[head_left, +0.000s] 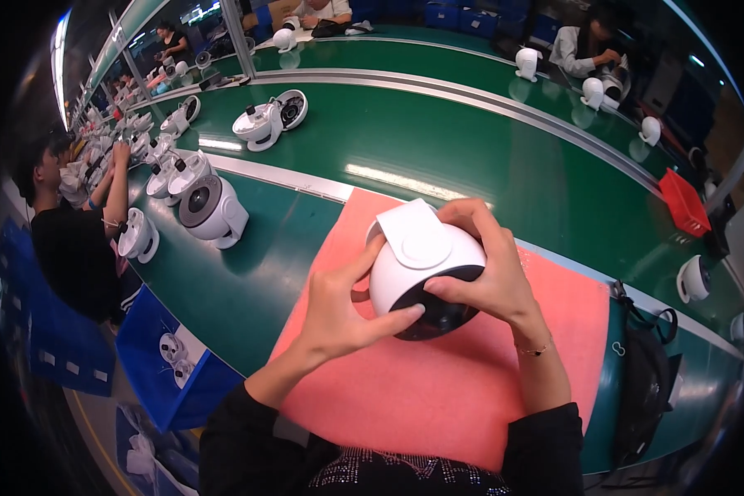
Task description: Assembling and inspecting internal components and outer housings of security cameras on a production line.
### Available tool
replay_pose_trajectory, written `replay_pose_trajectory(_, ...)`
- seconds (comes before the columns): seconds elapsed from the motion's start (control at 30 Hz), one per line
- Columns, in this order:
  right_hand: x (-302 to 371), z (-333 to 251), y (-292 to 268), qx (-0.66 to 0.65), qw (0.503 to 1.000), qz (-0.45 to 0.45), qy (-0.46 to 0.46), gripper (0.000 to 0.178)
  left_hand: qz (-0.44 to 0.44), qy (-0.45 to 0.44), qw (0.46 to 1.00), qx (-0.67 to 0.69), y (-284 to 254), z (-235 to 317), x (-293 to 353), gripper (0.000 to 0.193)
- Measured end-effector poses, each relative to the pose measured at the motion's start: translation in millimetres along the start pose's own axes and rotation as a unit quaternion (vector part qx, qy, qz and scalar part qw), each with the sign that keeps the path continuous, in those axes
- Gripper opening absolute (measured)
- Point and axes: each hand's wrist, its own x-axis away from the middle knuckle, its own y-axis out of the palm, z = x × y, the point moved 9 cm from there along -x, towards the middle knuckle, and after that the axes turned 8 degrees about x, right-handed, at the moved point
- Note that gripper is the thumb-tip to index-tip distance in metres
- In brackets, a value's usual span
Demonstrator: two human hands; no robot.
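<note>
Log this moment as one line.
left hand: holding round white device | right hand: holding same device | beneath: pink cloth | right of cloth: black bag

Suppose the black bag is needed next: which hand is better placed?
Probably the right hand: it's nearer the black bag than the left hand, though both hold the white device.

Tabletop, green. On it, left: one white dome with dark grey ring face; several open white shells around it. On it, right: one black bag, strapped. Near left, below tabletop level: one blue bin, white parts inside. Beyond: one green belt, metal-edged. Far right: one red bin; three small white domes. Left: one person, black top. Far right: another person, light top.
</note>
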Motion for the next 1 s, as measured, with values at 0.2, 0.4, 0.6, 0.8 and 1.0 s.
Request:
replay_pose_trajectory(0.2, 0.4, -15.0, 9.8, -0.136, 0.99, -0.043, 0.019, 0.089, 0.033, 0.036, 0.941, 0.336, -24.5, -39.6, -14.2, 0.072)
replay_pose_trajectory(0.4, 9.0, -4.8, 12.7, 0.089, 0.987, 0.13, -0.022, 0.095, 0.175, -0.086, 0.819, 0.54, 16.9, -72.1, -35.6, 0.074)
replay_pose_trajectory(0.6, 4.5, -11.8, 10.9, 0.069, 0.985, 0.145, -0.058, 0.098, 0.26, -0.051, 0.819, 0.51, 9.1, -84.1, -43.0, 0.081)
replay_pose_trajectory(0.8, 3.5, -18.4, 7.0, 0.118, 0.977, 0.167, -0.065, 0.098, 0.247, -0.039, 0.811, 0.53, 10.8, -84.3, -54.3, 0.08)
replay_pose_trajectory(1.0, 4.3, -32.0, 7.7, 0.155, 0.97, 0.172, -0.078, 0.098, 0.211, 0.012, 0.811, 0.545, 8.0, -78.4, -62.1, 0.081)
